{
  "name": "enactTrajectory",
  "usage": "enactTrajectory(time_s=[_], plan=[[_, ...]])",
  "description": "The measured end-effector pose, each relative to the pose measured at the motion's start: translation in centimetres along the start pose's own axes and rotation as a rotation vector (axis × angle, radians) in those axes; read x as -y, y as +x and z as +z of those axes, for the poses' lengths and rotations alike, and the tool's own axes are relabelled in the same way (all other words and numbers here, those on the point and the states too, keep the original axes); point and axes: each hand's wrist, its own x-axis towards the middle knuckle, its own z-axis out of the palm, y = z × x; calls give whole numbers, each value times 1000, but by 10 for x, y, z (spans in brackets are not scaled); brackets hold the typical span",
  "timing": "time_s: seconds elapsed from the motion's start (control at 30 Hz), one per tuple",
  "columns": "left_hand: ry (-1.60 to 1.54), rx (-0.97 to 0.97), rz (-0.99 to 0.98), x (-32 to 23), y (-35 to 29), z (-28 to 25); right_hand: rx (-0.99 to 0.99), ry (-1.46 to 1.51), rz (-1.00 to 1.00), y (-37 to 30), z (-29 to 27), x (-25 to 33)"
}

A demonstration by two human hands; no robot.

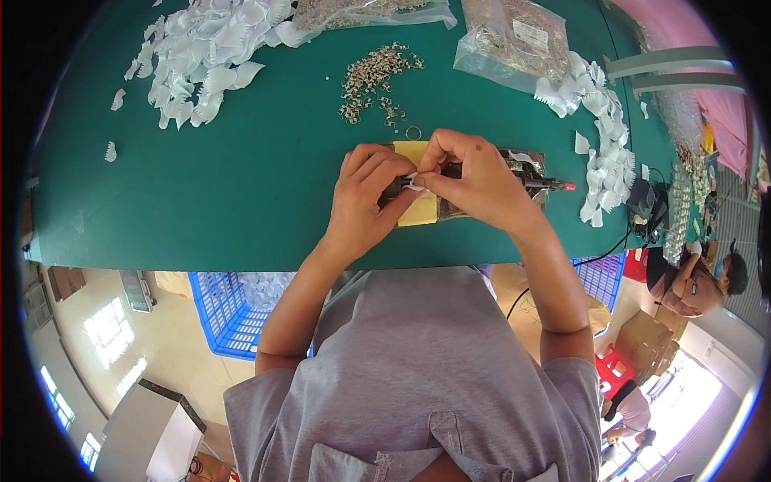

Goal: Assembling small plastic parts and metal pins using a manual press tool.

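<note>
Here, the left hand [365, 193] and the right hand [474, 181] meet over the middle of the green table [241, 201], both pinching a small white piece [415, 183] between thumb and fingertips. Only a sliver of that piece shows; the fingers cover the rest, so its full shape cannot be made out. Under the hands lies a yellow pad [418, 210], mostly hidden, with its near edge showing at 6 o'clock of the hands. A dark tool with a red tip [546, 185] lies across the pad and sticks out toward 3 o'clock from the right hand; its body beneath the palms is out of sight, and whether either hand also grips it cannot be told.

At 12 o'clock from the hands sits a scatter of small metal clips [373, 79], with a single metal ring [413, 132] just beyond the knuckles. At 10 o'clock is a heap of white comb-shaped pieces [205, 56], cut off by the top edge. A second heap of white pieces [602, 136] runs down at 2 o'clock, beside a clear plastic bag [514, 40] whose contents are too blurred to name. Below the table edge, a blue crate [233, 313] is half covered by the person's left forearm and grey shirt. Another person [695, 277] sits at the far right rim, bent by the lens.
</note>
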Motion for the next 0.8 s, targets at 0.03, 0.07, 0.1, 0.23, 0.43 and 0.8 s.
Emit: enactTrajectory(time_s=[0.03, 0.07, 0.1, 0.23, 0.43, 0.8], plan=[[-4, 2, -3, 0, 0, 0, -3, 4, -2, 3, -2, 1], [-8, 4, -6, 0, 1, -1, 40, -27, 19, 6, -6, 5], [-7, 9, -6, 1, 1, -1, 82, -57, 42, 8, -8, 6], [-30, 17, -16, -1, 4, 1, 64, -11, 31, 8, -10, -1], [-115, 18, -79, -7, 5, 1, -94, 24, -169, -9, -8, -10], [-148, 15, -122, -9, 6, 1, -808, -504, 85, -31, -169, -127]])
